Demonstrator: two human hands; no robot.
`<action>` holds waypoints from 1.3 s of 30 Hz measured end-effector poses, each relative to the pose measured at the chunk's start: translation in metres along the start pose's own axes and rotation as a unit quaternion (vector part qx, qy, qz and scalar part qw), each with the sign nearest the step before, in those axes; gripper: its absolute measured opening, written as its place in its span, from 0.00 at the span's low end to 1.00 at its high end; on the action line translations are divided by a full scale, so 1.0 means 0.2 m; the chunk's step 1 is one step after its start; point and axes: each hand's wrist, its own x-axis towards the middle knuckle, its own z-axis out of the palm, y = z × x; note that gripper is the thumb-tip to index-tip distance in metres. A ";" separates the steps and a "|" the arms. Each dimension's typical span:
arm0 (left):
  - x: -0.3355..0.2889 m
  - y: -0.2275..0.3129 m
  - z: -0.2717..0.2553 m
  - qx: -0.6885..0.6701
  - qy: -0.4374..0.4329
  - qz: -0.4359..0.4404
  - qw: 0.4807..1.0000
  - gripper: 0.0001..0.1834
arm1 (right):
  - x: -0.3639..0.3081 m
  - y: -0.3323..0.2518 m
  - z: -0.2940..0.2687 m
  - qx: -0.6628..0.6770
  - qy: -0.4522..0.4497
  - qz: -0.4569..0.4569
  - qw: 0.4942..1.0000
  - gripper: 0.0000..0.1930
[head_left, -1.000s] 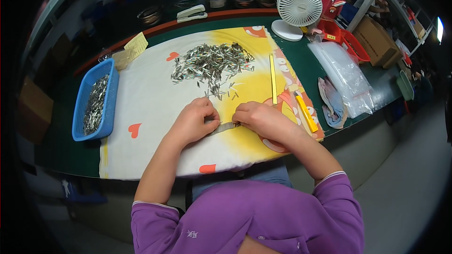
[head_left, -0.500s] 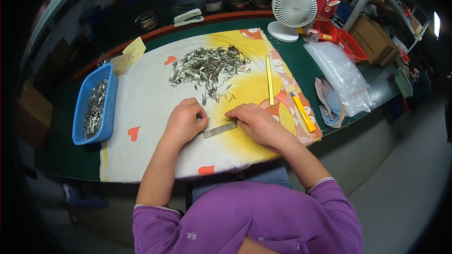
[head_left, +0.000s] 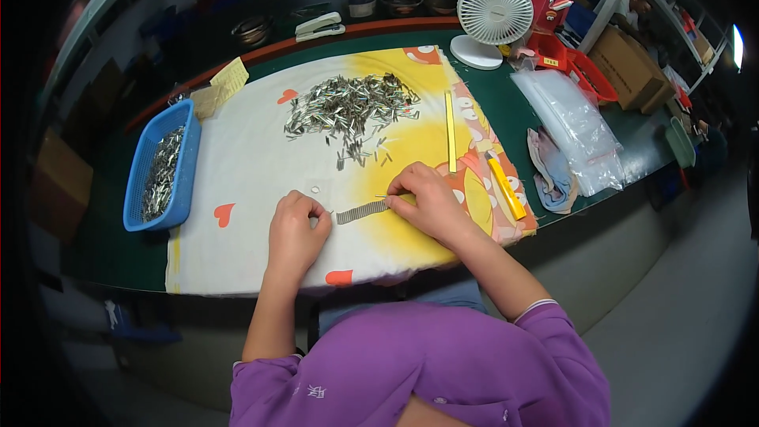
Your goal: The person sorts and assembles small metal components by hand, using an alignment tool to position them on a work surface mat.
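A neat row of small grey metal pins [head_left: 361, 212] lies side by side on the cloth in front of me. At its left end is my left hand [head_left: 296, 236], thumb and forefinger pinched together; what is between them is too small to make out. My right hand [head_left: 431, 204] reaches over the row's right end, and its thumb and forefinger pinch a small metal pin. Farther off, a loose pile of metal pins [head_left: 352, 107] spreads over the cloth, a few stray ones on its near side.
A blue basket [head_left: 190, 170] of metal pins stands at the left. To the right lie a yellow strip [head_left: 451, 133], a yellow utility knife [head_left: 506, 188], a crumpled cloth [head_left: 553, 174] and clear plastic bags [head_left: 569, 126]. A white fan [head_left: 495, 16] and a stapler [head_left: 319, 27] stand behind.
My left hand has drawn back toward me and slightly left, away from the row's left end. My right hand has shifted a little away from me, baring more of the table beside it.
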 end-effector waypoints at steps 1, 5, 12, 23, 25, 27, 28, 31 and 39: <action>-0.01 0.01 0.00 -0.002 0.011 0.005 1.000 0.05 | 0.00 0.00 0.00 0.003 0.001 0.005 1.000 0.07; -0.04 0.02 0.03 -0.031 0.025 0.007 0.999 0.05 | 0.00 0.00 0.00 0.022 0.011 0.011 1.000 0.07; -0.07 0.02 0.04 -0.058 0.025 0.023 0.998 0.04 | 0.02 -0.03 0.00 -0.007 0.003 0.052 0.999 0.08; -0.08 0.00 0.06 -0.081 0.044 0.040 0.995 0.03 | 0.12 -0.03 -0.05 0.024 -0.081 0.128 0.988 0.10; -0.08 0.00 0.05 -0.079 0.043 0.036 0.995 0.03 | 0.16 -0.05 -0.05 0.000 -0.106 0.111 0.988 0.09; -0.09 0.00 0.06 -0.082 0.043 0.031 0.995 0.04 | 0.20 -0.06 -0.05 -0.023 -0.130 0.094 0.987 0.09; -0.09 0.00 0.06 -0.083 0.043 0.025 0.995 0.04 | 0.21 -0.06 -0.04 -0.032 -0.152 0.084 0.984 0.09; -0.09 0.01 0.05 -0.118 0.035 -0.010 0.992 0.07 | 0.26 -0.06 -0.04 -0.054 -0.190 0.078 0.977 0.08; -0.09 0.01 0.02 -0.091 0.005 0.034 0.995 0.14 | 0.24 -0.03 -0.08 -0.148 -0.148 0.043 0.977 0.07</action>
